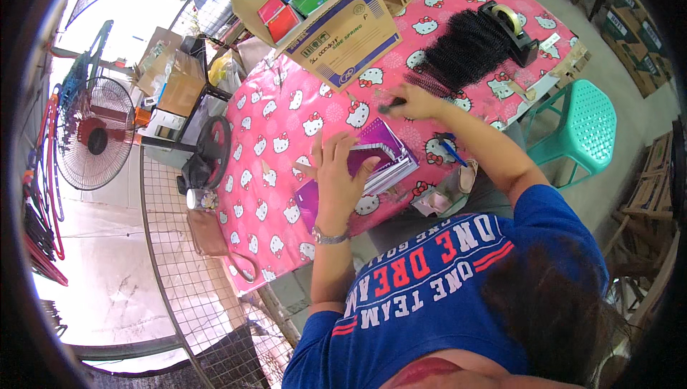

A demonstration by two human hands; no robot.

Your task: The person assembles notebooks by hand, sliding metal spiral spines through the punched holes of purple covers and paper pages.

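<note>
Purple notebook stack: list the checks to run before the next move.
1. Stack of purple spiral-bound notebooks pinned: ok, the left hand lies flat on top.
2. Stack squared up: not ok, the covers are fanned out.
3. Right hand has a grip: ok, its fingers are closed on a short black piece.
4. Pile of black plastic binding coils close by: ok, just beyond the right hand.
5. Blue pen clear of the stack: ok, it lies apart, beside it.
6. What the short black piece is: cannot tell, it is too small.
</note>
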